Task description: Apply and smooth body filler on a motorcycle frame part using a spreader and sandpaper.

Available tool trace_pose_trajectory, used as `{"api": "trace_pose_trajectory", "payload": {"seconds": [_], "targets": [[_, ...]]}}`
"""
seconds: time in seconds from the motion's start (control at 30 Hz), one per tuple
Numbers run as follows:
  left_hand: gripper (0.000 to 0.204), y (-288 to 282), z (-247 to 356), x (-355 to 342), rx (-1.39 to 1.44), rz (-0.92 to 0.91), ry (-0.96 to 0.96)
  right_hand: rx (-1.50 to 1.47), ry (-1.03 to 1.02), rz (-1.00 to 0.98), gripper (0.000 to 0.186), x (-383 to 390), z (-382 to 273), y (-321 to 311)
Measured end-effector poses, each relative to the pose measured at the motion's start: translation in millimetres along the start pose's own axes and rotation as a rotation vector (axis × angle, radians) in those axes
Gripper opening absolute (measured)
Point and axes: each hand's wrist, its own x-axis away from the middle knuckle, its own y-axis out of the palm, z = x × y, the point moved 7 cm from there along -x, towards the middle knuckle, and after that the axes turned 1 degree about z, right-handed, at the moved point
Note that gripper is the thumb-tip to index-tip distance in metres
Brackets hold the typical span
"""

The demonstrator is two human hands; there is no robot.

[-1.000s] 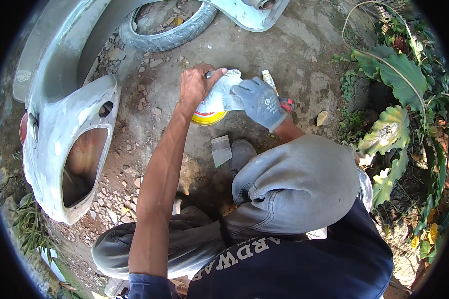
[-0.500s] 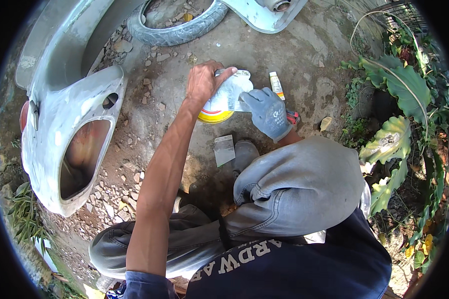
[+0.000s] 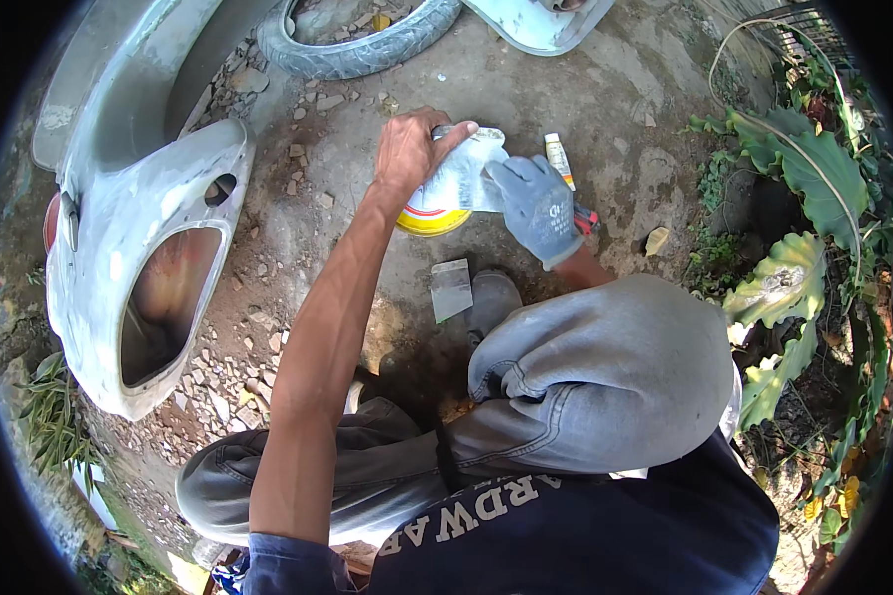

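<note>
A round can (image 3: pixel 445 198) with a yellow base and a white, smeared top stands on the concrete ground. My bare left hand (image 3: pixel 412 149) grips its top edge, with a thin tool handle under the fingers. My right hand (image 3: pixel 538 206), in a grey glove, holds the can's right side. A small tube (image 3: pixel 560 159) lies just beyond the glove. A flat grey scraper blade (image 3: pixel 451 290) lies on the ground in front of the can, beside my shoe (image 3: pixel 493 300). My knees in grey jeans fill the lower middle.
A pale grey scooter body panel (image 3: pixel 139 258) with an oval opening lies at left. A tyre (image 3: pixel 357 50) and another pale panel (image 3: pixel 536 22) lie at the far edge. Loose stones cover the ground at left. Green leafy plants (image 3: pixel 804 198) stand at right.
Both hands stay on the can. The view has shifted slightly, so the can and hands sit a little further right and higher in the picture.
</note>
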Motion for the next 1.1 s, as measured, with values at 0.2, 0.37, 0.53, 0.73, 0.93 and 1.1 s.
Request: {"api": "trace_pose_trajectory", "payload": {"seconds": [0.2, 0.37, 0.53, 0.73, 0.93, 1.1], "targets": [[0.055, 0.9, -1.3, -5.6, 0.033, -0.010, -0.012, 0.068, -0.055, -0.055, 0.027, -21.0, 12.9, 5.0], [0.052, -6.2, -4.3, -1.6, 0.042, 0.067, 0.085, -0.076, 0.004, -0.062, 0.030, 6.9, -6.5, -0.1], [0.048, -7.7, -6.1, -5.6, 0.056, -0.112, 0.119, -0.174, 0.033, -0.027, 0.033, -3.6, 4.1, 0.0], [0.037, 5.7, 19.5, -11.0, -0.035, -0.101, 0.106, -0.239, 0.074, 0.037, 0.034, 4.8, 10.3, 5.4], [0.058, 8.0, 3.9, -9.2, -0.055, -0.121, -0.004, -0.176, 0.035, -0.020, 0.031, -2.5, -1.3, 11.7], [0.059, 14.2, 6.5, -19.7, -0.030, -0.074, -0.021, -0.153, -0.012, -0.018, 0.022, -22.1, 25.2, 11.4]]}}
